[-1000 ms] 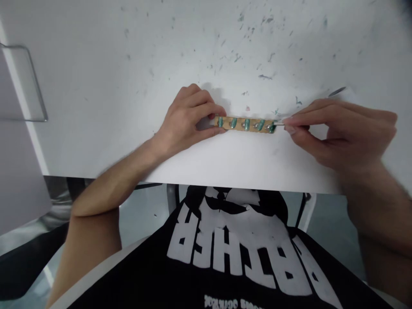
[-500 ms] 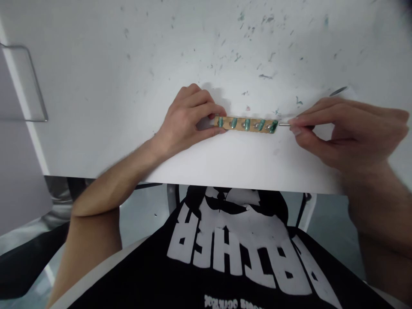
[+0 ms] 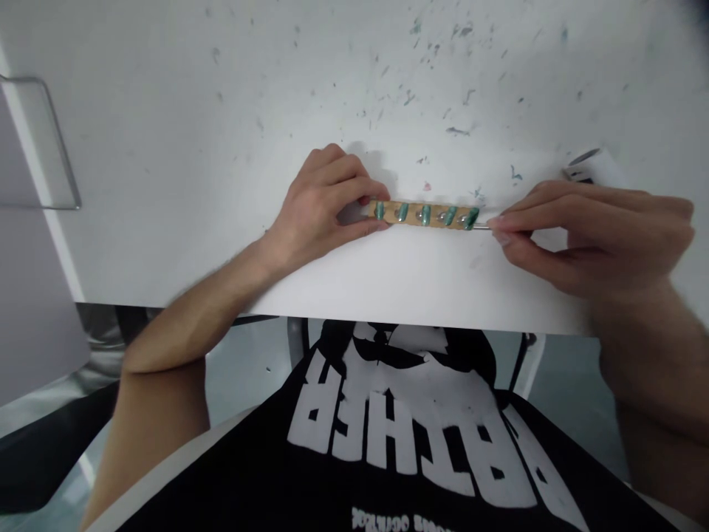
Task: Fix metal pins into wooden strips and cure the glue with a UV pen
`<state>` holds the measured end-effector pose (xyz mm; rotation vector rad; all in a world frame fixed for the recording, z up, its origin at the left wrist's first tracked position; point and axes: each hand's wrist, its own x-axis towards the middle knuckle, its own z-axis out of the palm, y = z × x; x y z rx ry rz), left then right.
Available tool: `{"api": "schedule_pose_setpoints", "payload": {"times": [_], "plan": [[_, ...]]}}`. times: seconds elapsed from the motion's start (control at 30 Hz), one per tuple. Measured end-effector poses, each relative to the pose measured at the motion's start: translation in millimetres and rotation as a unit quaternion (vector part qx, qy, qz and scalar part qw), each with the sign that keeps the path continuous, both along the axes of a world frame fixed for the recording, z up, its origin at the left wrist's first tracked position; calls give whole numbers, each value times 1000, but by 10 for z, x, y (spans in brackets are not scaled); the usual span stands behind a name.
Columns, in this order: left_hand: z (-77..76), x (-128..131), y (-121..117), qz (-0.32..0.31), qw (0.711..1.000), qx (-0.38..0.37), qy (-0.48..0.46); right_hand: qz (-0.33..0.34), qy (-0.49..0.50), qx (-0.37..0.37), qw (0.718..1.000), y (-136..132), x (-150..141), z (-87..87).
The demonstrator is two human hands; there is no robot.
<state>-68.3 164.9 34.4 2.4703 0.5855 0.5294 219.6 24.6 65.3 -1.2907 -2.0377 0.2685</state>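
A narrow wooden strip [image 3: 413, 215] lies flat on the white table [image 3: 166, 148], carrying several glossy green false nails in a row. My left hand [image 3: 324, 203] is closed on the strip's left end, thumb and fingers pinching it down. My right hand [image 3: 587, 233] is closed in a pinch on a thin metal tool [image 3: 481, 226]. The tool's tip touches the lower edge of the rightmost green nail [image 3: 471, 218].
Green flecks and scrapings are scattered over the far part of the table. A thin metal wire frame [image 3: 58, 144] stands at the left edge. A small white and dark object [image 3: 587, 166] lies just beyond my right hand. The table's front edge runs close below my hands.
My right hand drew slightly right, then came back left and a little lower, so the tool tip now sits at the rightmost nail's lower edge. The left hand and strip stayed still.
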Motion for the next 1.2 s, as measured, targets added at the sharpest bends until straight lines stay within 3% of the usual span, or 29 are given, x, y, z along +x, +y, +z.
{"api": "schedule_pose_setpoints", "payload": {"times": [0.47,0.63,0.8,1.0,1.2], "plan": [[22,1,-13,12,999,-31,26,-29,-17,-7,999,-2,-9,-34],[15,2,-9,12,999,-15,27,-22,-17,30,999,29,-9,-41],[30,3,-14,14,999,-7,29,-50,-8,14,999,23,-25,-17],[34,7,-8,12,999,-33,33,-17,-5,24,1000,43,-40,16],[14,1,-5,11,999,-33,26,-26,-16,12,999,40,-31,-5]]}}
